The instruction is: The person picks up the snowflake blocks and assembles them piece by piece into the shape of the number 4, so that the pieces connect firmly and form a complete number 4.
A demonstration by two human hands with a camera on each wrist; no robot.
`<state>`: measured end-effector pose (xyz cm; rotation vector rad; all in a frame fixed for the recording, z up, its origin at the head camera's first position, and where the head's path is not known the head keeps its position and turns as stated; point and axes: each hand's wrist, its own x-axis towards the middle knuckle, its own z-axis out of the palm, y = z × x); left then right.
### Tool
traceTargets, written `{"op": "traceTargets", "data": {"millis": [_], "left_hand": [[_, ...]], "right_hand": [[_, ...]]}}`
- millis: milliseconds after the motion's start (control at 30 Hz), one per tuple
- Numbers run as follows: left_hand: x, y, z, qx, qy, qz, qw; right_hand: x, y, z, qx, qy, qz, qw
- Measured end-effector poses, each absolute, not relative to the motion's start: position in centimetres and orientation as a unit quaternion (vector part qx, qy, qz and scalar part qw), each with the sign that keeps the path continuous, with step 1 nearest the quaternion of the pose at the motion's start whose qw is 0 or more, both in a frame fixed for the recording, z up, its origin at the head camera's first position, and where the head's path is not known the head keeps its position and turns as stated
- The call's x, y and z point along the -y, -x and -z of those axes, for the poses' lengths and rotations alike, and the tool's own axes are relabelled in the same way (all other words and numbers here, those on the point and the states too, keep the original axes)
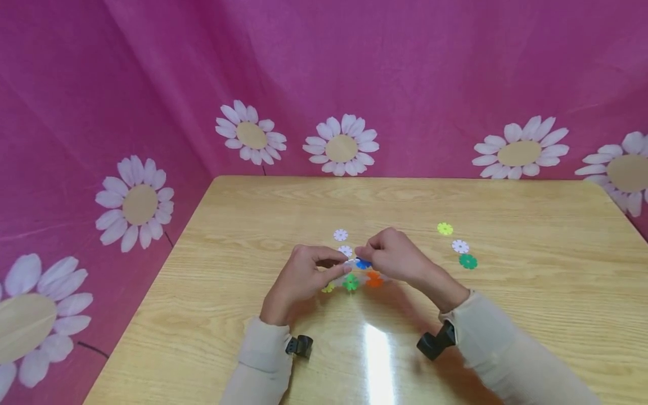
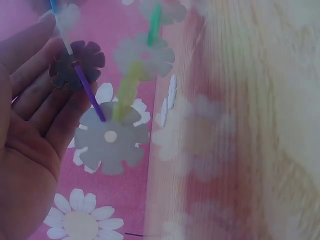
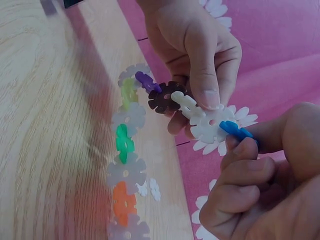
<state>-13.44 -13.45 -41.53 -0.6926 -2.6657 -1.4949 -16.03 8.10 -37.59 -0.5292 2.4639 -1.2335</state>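
A chain of slotted flower-shaped plastic discs hangs between the hands. My left hand [image 1: 304, 275] pinches a whitish disc [image 3: 205, 125] of it between thumb and fingers. A blue disc [image 3: 236, 129], edge-on against that disc's rim, is pinched by my right hand [image 3: 270, 175]. Beside the left fingers follow a white disc [image 3: 184, 102], a dark brown disc [image 3: 167, 97] and a purple disc [image 3: 148, 82]. Farther along, yellow [image 3: 129, 93], green [image 3: 124, 143] and orange [image 3: 124, 202] discs alternate with translucent ones. In the left wrist view, purple links brown to a translucent disc [image 2: 112, 137].
On the wooden table [image 1: 228, 236], two white discs [image 1: 341, 235] lie just beyond the hands. To the right are a loose yellow disc [image 1: 445, 228], a white disc [image 1: 460, 246] and a green disc [image 1: 468, 261]. A pink flowered cloth [image 1: 405, 73] hangs behind and at left.
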Motion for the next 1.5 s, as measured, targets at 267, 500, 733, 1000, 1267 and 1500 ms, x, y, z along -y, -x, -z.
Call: {"op": "traceTargets", "data": {"millis": [267,500,733,1000,1267,1500], "left_hand": [[13.7,13.5,41.7,0.844,0.249,0.475,0.033],[14.3,13.5,42.0,0.836,0.271,0.474,0.053],[15.1,13.2,42.0,0.844,0.244,0.474,0.055],[16.0,12.7,41.9,0.848,0.225,0.478,0.049],[16.4,12.5,41.8,0.852,0.2,0.481,0.044],[16.8,12.4,41.9,0.853,0.191,0.483,0.046]], "right_hand": [[-7.4,16.2,37.5,-0.86,0.188,0.441,0.174],[-7.4,16.7,37.5,-0.866,0.202,0.428,0.161],[-7.3,17.6,37.5,-0.878,0.218,0.409,0.123],[-6.7,18.8,38.1,-0.891,0.232,0.371,0.116],[-6.2,20.2,38.9,-0.905,0.239,0.338,0.099],[-5.8,21.2,39.7,-0.906,0.238,0.331,0.116]]}}
